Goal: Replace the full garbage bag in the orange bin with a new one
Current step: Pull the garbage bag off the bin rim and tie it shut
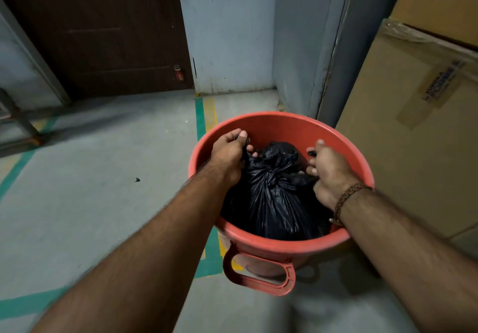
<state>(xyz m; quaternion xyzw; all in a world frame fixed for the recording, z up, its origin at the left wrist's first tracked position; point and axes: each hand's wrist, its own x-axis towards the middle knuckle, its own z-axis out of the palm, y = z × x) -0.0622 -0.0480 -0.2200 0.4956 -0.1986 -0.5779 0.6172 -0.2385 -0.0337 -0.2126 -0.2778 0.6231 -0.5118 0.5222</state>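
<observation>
The orange bin (274, 123) stands on the concrete floor just in front of me, a handle on its near side. Inside it sits a full black garbage bag (276, 203), its neck knotted at the top. My left hand (229, 155) is inside the bin at the left and grips a strip of the bag's plastic above the knot. My right hand (327, 172) is inside at the right, fingers curled round another strip of the same bag. A braided bracelet circles my right wrist. No fresh bag is in view.
Tall cardboard boxes (413, 125) stand close on the right of the bin. A grey door frame (333, 55) and wall lie behind it, a dark brown door (103, 30) at the back left. Green and yellow floor tape (205, 115) runs under the bin.
</observation>
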